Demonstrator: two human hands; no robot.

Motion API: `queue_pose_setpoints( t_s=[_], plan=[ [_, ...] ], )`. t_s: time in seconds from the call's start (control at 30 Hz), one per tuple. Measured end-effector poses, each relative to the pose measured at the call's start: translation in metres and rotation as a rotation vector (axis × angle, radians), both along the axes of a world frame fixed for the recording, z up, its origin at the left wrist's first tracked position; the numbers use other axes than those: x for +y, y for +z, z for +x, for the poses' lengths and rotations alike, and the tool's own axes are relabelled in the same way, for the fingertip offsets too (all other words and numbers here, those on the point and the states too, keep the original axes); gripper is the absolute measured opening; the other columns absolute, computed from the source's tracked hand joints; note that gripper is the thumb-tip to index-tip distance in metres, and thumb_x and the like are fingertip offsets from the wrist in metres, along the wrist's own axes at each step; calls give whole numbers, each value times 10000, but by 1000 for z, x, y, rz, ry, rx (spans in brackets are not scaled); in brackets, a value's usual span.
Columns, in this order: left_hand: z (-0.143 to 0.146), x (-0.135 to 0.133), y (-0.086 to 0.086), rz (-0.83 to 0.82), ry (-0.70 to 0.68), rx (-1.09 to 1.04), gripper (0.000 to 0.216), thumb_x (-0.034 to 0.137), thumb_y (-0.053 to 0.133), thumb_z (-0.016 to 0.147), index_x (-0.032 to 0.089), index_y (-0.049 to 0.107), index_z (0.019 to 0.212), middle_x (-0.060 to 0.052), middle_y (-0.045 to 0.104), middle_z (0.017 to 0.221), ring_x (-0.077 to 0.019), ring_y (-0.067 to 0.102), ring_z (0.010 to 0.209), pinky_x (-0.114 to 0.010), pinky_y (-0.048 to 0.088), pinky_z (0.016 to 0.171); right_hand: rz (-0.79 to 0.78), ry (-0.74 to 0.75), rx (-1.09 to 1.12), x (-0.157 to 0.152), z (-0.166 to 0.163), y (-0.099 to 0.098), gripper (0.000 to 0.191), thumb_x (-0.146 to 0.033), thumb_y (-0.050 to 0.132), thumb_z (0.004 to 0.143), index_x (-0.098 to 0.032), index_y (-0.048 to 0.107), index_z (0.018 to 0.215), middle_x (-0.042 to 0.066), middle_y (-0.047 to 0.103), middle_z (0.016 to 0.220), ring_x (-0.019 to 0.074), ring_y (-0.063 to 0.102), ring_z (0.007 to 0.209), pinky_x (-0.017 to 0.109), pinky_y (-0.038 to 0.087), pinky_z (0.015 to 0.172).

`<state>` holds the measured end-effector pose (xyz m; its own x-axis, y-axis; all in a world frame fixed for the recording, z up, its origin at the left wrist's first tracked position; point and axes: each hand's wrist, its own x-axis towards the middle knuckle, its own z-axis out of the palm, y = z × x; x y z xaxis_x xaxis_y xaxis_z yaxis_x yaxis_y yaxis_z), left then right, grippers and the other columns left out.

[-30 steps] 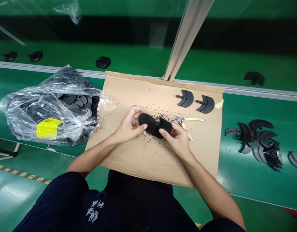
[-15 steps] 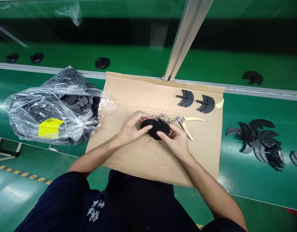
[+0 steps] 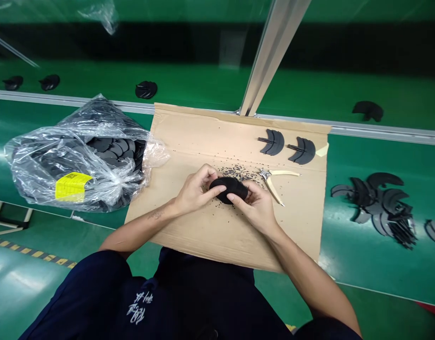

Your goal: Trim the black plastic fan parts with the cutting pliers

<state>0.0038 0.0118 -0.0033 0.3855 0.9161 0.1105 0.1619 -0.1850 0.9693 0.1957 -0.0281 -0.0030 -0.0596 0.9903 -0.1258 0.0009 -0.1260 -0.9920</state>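
Observation:
Between my two hands is a stack of black curved plastic pieces (image 3: 229,189), held over the cardboard sheet (image 3: 217,241). My left hand (image 3: 199,190) pinches its left end, thumb on top. My right hand (image 3: 257,204) grips the right end, its thumb also across the near face. Fingers behind the stack are partly hidden. Small black scraps (image 3: 238,172) lie scattered on the cardboard around and behind it. To the right of my right hand rest cutting pliers (image 3: 270,182) with cream handles spread apart. Two sprue-joined sets of curved black pieces (image 3: 273,142) lie farther back.
A clear plastic bag (image 3: 76,165) full of black discs, with a yellow label (image 3: 73,186), stands at the left. On the right, a loose pile of curved black pieces (image 3: 376,203) lies on the green table (image 3: 355,264). A metal post (image 3: 270,61) rises behind the cardboard.
The stack in my hands has been squeezed together and turned, so the two overlapping parts now look like one compact shape. My hands have drawn slightly closer together.

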Motion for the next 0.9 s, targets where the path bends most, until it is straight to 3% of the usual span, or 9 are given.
queue_pose_setpoints(
  t_s=[0.17, 0.27, 0.4, 0.53, 0.77, 0.9],
  plan=[
    [1, -5, 5, 206, -5, 9, 215, 327, 731, 898, 179, 597, 979, -37, 720, 895, -120, 690, 792, -226, 561, 720, 149, -5, -202, -4, 2, 2, 365, -562, 735, 865, -211, 641, 828, -15, 563, 684, 133, 493, 600, 259, 403, 536],
    [2, -6, 11, 294, -16, -42, 312, 328, 761, 881, 185, 650, 1135, -56, 748, 967, -129, 711, 833, -236, 582, 748, 281, 2, -223, -8, 2, 4, 260, -477, 706, 916, -223, 670, 875, 6, 641, 726, 147, 563, 617, 270, 457, 566],
    [1, -4, 17, 434, -80, -57, 262, 327, 777, 866, 211, 735, 1096, -62, 758, 964, -152, 721, 886, -270, 599, 780, 392, 21, -203, -10, 2, 1, 196, -421, 667, 949, -238, 687, 881, 49, 712, 794, 191, 674, 720, 307, 557, 656],
    [-1, -2, 17, 548, -128, -63, 336, 336, 765, 877, 224, 724, 1192, -76, 775, 974, -159, 727, 883, -291, 603, 788, 447, 37, -205, -11, 1, -4, 221, -440, 641, 963, -239, 677, 878, 55, 708, 768, 193, 685, 694, 315, 584, 654],
    [-1, -2, 19, 543, -166, -84, 376, 305, 723, 914, 246, 691, 1284, -80, 789, 987, -167, 739, 876, -309, 602, 791, 491, 24, -192, -14, -2, -7, 197, -390, 644, 967, -238, 661, 843, 67, 738, 819, 181, 690, 671, 305, 583, 636],
    [-2, -2, 18, 518, -149, -45, 299, 286, 686, 941, 218, 711, 1232, -89, 790, 995, -183, 747, 917, -327, 610, 825, 453, 22, -236, -13, -2, -5, 206, -391, 643, 965, -234, 660, 831, 68, 737, 814, 180, 677, 655, 307, 582, 634]
  ],
)
